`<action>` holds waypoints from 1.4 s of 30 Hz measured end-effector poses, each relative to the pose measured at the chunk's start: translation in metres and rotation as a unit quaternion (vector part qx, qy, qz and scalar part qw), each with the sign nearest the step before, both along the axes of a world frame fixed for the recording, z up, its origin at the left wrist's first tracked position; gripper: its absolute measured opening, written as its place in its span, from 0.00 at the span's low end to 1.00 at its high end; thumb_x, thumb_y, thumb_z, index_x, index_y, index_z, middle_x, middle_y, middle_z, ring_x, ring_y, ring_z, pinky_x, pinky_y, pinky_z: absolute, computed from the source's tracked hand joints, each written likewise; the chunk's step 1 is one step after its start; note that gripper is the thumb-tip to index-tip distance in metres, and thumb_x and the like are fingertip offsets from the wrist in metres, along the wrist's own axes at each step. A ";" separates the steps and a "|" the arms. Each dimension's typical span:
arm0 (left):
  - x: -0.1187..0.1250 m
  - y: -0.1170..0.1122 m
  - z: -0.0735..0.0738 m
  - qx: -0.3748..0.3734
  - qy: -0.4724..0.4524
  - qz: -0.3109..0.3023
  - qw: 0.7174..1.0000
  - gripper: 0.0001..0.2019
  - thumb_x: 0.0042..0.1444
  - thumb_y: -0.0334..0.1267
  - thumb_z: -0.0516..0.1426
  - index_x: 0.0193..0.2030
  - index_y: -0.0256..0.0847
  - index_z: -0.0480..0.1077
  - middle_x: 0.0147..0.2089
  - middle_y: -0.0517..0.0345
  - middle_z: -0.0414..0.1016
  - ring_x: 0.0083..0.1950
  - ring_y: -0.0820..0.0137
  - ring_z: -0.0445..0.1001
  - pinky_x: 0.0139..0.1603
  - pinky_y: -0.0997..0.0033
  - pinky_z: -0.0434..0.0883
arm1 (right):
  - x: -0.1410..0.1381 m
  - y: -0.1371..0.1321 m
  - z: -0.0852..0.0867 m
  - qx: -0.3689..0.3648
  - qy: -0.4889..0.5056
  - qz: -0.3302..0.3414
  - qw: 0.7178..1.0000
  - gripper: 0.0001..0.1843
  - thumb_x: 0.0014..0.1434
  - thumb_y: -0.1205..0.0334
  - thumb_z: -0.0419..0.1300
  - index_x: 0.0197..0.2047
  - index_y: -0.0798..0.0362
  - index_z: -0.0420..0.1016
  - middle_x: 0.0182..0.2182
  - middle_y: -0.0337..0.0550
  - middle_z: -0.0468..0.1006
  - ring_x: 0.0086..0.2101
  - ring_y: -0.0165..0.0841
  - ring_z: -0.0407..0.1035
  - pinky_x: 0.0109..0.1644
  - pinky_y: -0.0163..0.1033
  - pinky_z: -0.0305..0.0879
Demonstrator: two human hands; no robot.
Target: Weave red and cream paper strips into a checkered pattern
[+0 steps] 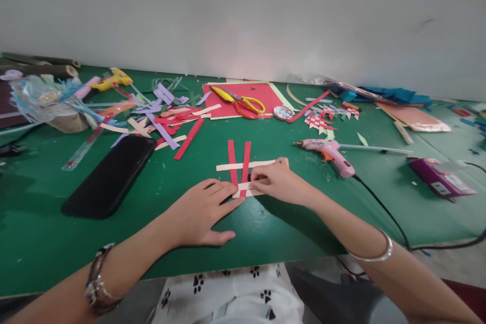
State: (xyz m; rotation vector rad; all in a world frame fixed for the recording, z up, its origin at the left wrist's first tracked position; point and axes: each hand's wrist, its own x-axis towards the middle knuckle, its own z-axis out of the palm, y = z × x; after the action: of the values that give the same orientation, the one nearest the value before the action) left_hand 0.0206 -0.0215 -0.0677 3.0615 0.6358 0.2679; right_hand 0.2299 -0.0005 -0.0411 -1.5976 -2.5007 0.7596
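Observation:
Two red paper strips [246, 154] stand side by side on the table before me, crossed by a cream paper strip [224, 167]. Nearer to me, short pale strips [248, 193] cross their lower ends. My left hand [205, 210] lies flat with its fingers apart, the fingertips resting on the left lower edge of this weave. With bent fingers, my right hand [279, 179] pinches the cream strip at the right side of the weave. The right fingers hide part of the strips, so their exact hold shows only partly.
A black phone [110, 177] lies left. A pink glue gun [330, 152] and purple box [440, 177] stand right. Behind are scissors [243, 101] on red paper [212, 93], cut strips [167, 93], a yellow glue gun [114, 79] and checked paper pieces [319, 121].

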 end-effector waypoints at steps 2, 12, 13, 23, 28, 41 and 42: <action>0.000 0.000 0.000 -0.005 0.005 -0.002 1.000 0.26 0.56 0.51 0.47 0.53 0.33 0.64 0.52 0.44 0.68 0.51 0.58 0.67 0.52 0.59 0.62 | 0.000 0.000 0.000 0.008 -0.005 -0.001 1.000 0.08 0.54 0.65 0.52 0.25 0.55 0.65 0.20 0.30 0.67 0.24 0.24 0.57 0.42 0.40 0.40; -0.001 0.001 -0.002 -0.008 0.017 -0.014 1.000 0.29 0.56 0.52 0.45 0.55 0.30 0.63 0.53 0.42 0.68 0.53 0.56 0.66 0.55 0.56 0.61 | -0.002 -0.004 0.004 0.015 -0.028 -0.005 0.999 0.06 0.52 0.66 0.54 0.24 0.55 0.64 0.17 0.29 0.64 0.22 0.23 0.53 0.42 0.40 0.41; -0.001 0.001 -0.002 -0.007 0.018 -0.015 1.000 0.29 0.56 0.52 0.46 0.55 0.30 0.63 0.53 0.41 0.68 0.53 0.56 0.66 0.55 0.56 0.61 | -0.002 -0.004 0.004 0.020 -0.036 -0.005 0.999 0.07 0.52 0.66 0.54 0.23 0.55 0.64 0.17 0.29 0.64 0.21 0.22 0.52 0.42 0.40 0.41; 0.000 0.000 0.000 -0.017 0.029 -0.004 0.999 0.29 0.56 0.52 0.46 0.56 0.31 0.62 0.55 0.42 0.66 0.54 0.58 0.65 0.56 0.58 0.60 | 0.009 0.032 0.003 0.134 0.019 -0.037 0.990 0.15 0.54 0.64 0.54 0.46 0.56 0.66 0.40 0.47 0.72 0.40 0.35 0.65 0.43 0.39 0.58; -0.001 0.001 0.000 -0.028 0.033 0.000 0.999 0.29 0.56 0.52 0.46 0.56 0.31 0.62 0.55 0.41 0.66 0.54 0.58 0.65 0.57 0.56 0.59 | -0.003 0.055 -0.004 0.096 -0.028 -0.014 0.995 0.26 0.51 0.66 0.58 0.53 0.63 0.60 0.48 0.57 0.65 0.50 0.43 0.58 0.52 0.45 0.54; 0.002 0.000 0.001 -0.036 0.039 0.009 0.999 0.28 0.56 0.52 0.46 0.56 0.32 0.61 0.56 0.44 0.66 0.55 0.59 0.64 0.59 0.58 0.56 | -0.013 0.072 0.002 -0.025 0.096 -0.012 0.995 0.12 0.46 0.75 0.54 0.37 0.57 0.66 0.27 0.36 0.68 0.27 0.25 0.62 0.34 0.31 0.61; 0.002 0.000 0.001 -0.037 0.041 0.008 0.998 0.28 0.56 0.52 0.46 0.56 0.32 0.61 0.56 0.44 0.65 0.55 0.59 0.64 0.59 0.58 0.56 | -0.014 0.072 0.000 -0.028 0.110 -0.013 0.993 0.12 0.46 0.75 0.54 0.37 0.57 0.65 0.27 0.36 0.67 0.27 0.25 0.62 0.34 0.31 0.62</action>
State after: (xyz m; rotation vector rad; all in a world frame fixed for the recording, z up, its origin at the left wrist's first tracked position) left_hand 0.0223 -0.0215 -0.0665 3.0097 0.6583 0.1166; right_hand 0.2163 0.0716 -0.0409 -1.4703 -2.3187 0.9544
